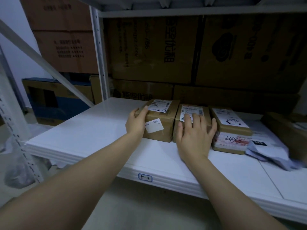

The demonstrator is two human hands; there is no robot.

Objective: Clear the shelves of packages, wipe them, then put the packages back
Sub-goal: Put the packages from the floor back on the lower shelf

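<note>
On the white shelf [93, 130], before big stacked cartons [154, 50], sitting in a touching row: three small packages. Gripping the left package [159, 123] at its near left corner with the left hand [135, 123], thumb curling over the top. Laying the right hand [194, 135] on the middle package [184, 113], fingers [197, 118] spread and nearly straight.

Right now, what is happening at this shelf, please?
A person is handling small cardboard packages on a white shelf. The left hand grips the left edge of the left box, and the right hand lies spread on top of the middle box. Two stacked boxes stand right beside them, and what looks like a crumpled pale cloth lies further right.
</note>
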